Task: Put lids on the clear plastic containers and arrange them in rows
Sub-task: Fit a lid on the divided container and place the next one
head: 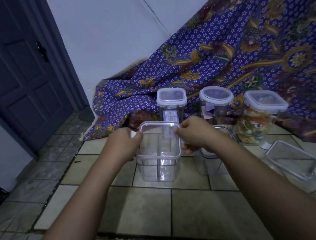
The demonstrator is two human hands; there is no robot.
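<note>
Three lidded containers (172, 103) in back row. Both hands, left (125, 143) and right (194, 134), grip closed on lid (160, 138) over fourth box (157, 167); others open.

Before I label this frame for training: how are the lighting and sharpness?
Head view: dim, bluish light; wide-angle bending bows the door and wall edges; the patterned cloth blurs toward the right corner; both hands and the lid stay fairly sharp; clear containers lower right nearly vanish against the tiles.
</note>
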